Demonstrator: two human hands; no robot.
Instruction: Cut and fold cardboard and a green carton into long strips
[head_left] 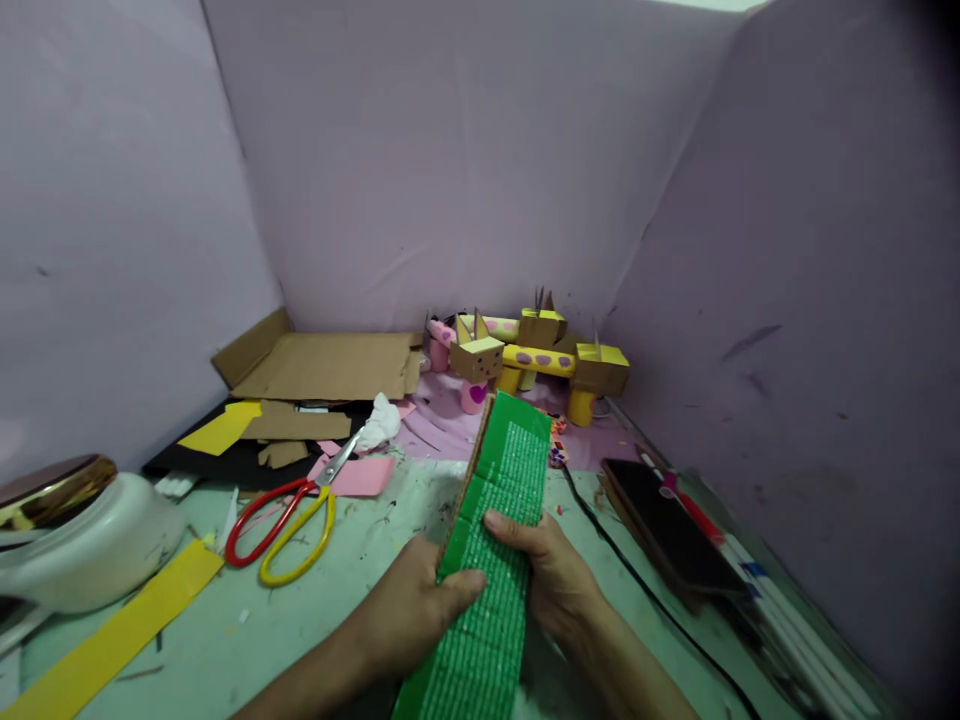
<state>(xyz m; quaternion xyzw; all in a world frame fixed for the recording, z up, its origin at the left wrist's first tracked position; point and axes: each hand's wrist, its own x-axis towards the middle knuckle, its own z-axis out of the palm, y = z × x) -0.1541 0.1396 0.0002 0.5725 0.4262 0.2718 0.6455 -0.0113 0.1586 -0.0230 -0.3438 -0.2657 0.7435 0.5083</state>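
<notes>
A long strip of cardboard faced with green glitter paper (501, 500) stands tilted over the table, its brown edge showing along the left side. My left hand (420, 608) grips it from the left, thumb pressed across the green face. My right hand (551, 575) holds the right edge, fingers curled round it and thumb on top. Both hands are closed on the strip near its middle. Its lower end runs out of view at the bottom.
Red-and-yellow scissors (289, 515) lie left of the hands, beside pink paper scraps (360, 475). Yellow strip (112, 635) and a white pot (90, 545) sit at left. Cardboard sheets (322, 365) and cardboard animal figures (525, 360) stand at the back. A dark board (664, 530) and black cable (637, 585) lie right.
</notes>
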